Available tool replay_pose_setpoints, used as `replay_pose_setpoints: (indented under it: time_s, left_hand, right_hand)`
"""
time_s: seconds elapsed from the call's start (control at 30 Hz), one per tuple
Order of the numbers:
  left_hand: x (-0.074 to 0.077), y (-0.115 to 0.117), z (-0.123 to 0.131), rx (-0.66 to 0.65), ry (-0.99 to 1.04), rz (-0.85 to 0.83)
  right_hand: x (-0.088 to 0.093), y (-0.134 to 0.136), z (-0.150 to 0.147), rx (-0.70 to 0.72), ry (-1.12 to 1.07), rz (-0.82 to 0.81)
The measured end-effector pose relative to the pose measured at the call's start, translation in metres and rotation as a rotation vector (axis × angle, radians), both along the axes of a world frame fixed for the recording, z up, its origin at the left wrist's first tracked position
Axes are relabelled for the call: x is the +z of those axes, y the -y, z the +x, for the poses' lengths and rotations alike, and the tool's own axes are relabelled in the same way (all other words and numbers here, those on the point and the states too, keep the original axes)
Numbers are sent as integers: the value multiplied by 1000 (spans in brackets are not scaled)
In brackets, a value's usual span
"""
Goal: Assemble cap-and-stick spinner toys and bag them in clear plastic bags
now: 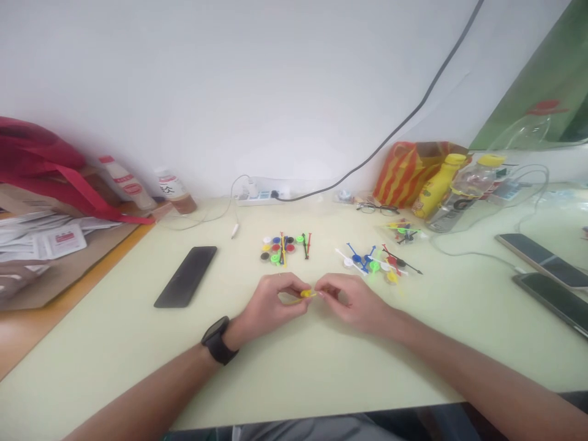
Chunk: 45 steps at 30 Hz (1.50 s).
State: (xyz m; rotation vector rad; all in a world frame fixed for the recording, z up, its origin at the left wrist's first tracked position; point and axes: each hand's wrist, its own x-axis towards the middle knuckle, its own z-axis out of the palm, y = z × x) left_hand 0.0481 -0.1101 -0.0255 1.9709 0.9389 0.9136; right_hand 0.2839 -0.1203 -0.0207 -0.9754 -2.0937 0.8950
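My left hand [278, 301] pinches a small yellow plastic piece [305, 294] over the pale table [294, 373]. Facing it, my right hand [351, 301] has thumb and forefinger closed on the other end of the same piece. Just beyond my hands lies a group of small coloured discs and arrow-shaped sticks [283, 250]. To the right of that, a second cluster has blue, white, green, red and yellow discs joined with arrows [374, 265]. Farther back, more such parts lie on a clear plastic bag [404, 229].
A black phone [186, 277] lies left; two more phones [544, 258] are at the right. Bottles [172, 191], a power strip [261, 197], glasses [377, 209] and a striped bag [402, 174] line the back. Another person's hand [18, 278] is at the far left.
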Motion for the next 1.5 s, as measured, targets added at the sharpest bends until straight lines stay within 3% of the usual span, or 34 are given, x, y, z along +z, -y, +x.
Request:
replay_pose_setpoints:
  time_s: [0.27, 0.43, 0.6, 0.83, 1.03, 1.23, 1.5]
  left_hand:
    - [4, 0, 2, -15, 95, -56]
    - [11, -3, 1, -121, 253, -256]
    - [9, -9, 0, -24, 321, -334]
    - [6, -12, -1, 36, 332, -383]
    - [8, -11, -1, 19, 357, -425]
    - [11, -7, 1, 30, 384, -438]
    - [10, -7, 3, 23, 331, -423]
  right_hand:
    - [-1, -4, -1, -51, -98, -84]
    - [-1, -8, 0, -85, -219, -111]
    - [-4, -7, 3, -246, -230, 8]
    - [-14, -5, 4, -50, -144, 18]
    - [-16, -3, 2, -28, -191, -31]
    - [-7, -4, 3, 123, -232, -229]
    - [-3, -4, -5, -21, -367, -260]
